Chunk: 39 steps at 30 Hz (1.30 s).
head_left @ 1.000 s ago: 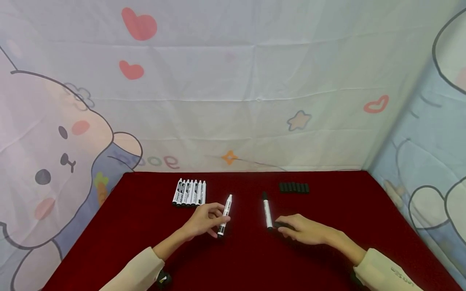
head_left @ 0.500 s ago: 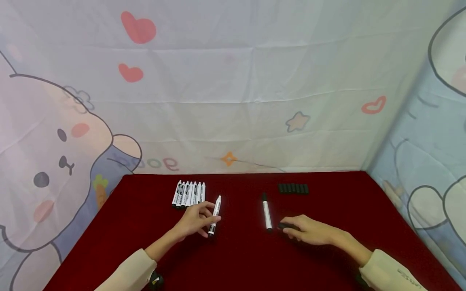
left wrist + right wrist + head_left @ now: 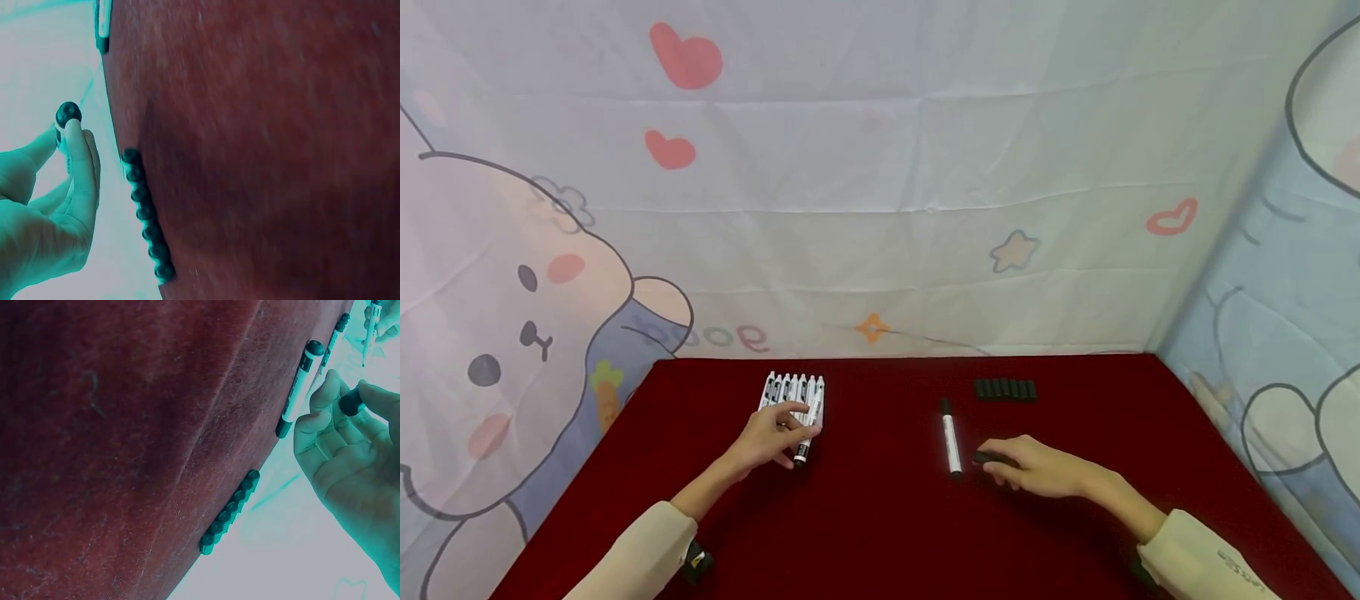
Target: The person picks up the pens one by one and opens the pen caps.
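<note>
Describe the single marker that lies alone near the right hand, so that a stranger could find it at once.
On the dark red table, look at the middle, between the row of markers at the back left and the row of black caps at the back right. The lone marker lies there, beside the right hand. Unlike its neighbours, it lies apart, untouched.

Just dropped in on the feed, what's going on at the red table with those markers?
A person is working with white markers on a red table. The left hand holds one capped marker at the right end of a row of markers lying side by side near the table's far edge. The right hand pinches a black cap beside an uncapped marker lying in the middle of the table. A row of loose black caps sits farther back on the right.
</note>
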Available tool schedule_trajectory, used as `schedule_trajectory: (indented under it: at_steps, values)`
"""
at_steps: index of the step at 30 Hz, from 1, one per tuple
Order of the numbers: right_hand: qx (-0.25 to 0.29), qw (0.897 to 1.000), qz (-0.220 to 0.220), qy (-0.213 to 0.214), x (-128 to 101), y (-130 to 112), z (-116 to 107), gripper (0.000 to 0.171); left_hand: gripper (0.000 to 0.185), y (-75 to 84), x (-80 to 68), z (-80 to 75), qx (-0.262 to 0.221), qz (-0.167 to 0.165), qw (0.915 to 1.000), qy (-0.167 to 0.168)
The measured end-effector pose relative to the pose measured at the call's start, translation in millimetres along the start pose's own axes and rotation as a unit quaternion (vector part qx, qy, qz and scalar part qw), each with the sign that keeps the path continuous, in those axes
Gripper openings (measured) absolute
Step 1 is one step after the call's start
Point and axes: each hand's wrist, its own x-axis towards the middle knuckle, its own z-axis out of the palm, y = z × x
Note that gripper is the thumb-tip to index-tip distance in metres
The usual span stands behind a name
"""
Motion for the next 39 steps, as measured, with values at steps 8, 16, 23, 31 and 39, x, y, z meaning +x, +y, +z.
schedule_trajectory:
  at_steps: [8, 16, 23, 31, 39]
  values:
    - [0.004, 1.0, 0.001, -0.001, 3.2, 4.1, 2.2, 0.026, 0.052, -14.2, 8.5, -15.1, 0.066, 0.03, 0.9964, 0.043]
    - [0.003, 1.0, -0.003, -0.006, 6.1, 8.4, 6.2, 0.026, 0.055, -29.2, 17.1, -36.4, 0.094, 0.041, 0.9936, 0.047]
    - [0.0, 1.0, 0.002, -0.006, 4.8, 8.7, 6.9, 0.029, 0.052, -43.7, 21.2, -53.9, 0.113, 0.032, 0.992, 0.047]
    - [0.003, 1.0, 0.008, 0.002, -1.8, 7.9, 7.7, 0.033, 0.048, -52.9, 35.1, -66.2, 0.133, 0.034, 0.9887, 0.059]
    - [-0.044, 0.999, -0.002, 0.03, -3.0, 11.6, 7.6, 0.036, 0.048, -55.2, 44.9, -78.7, 0.157, 0.013, 0.9844, 0.079]
